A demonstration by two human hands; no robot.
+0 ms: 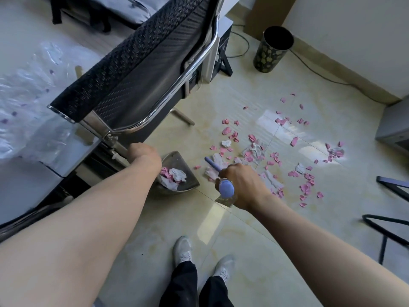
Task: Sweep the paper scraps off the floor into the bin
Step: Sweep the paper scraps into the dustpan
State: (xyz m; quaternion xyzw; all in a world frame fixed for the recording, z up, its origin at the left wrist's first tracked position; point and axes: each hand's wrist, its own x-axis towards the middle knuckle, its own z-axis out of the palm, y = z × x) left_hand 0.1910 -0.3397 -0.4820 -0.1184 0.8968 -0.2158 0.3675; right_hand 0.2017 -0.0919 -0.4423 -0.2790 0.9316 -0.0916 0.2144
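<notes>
Sweeping paper scraps into the dustpan

Our left hand sits at the dustpan; its grip is hidden, so we cannot tell. Our right hand has a closed grip on the broom handle. We should keep the pan's lip flat and draw the scraps leftward in short strokes; the bin stands well apart.

Chair crowding dustpan leftward

black mesh chair upper left | clear plastic sheet far left | black cable along wall
</notes>
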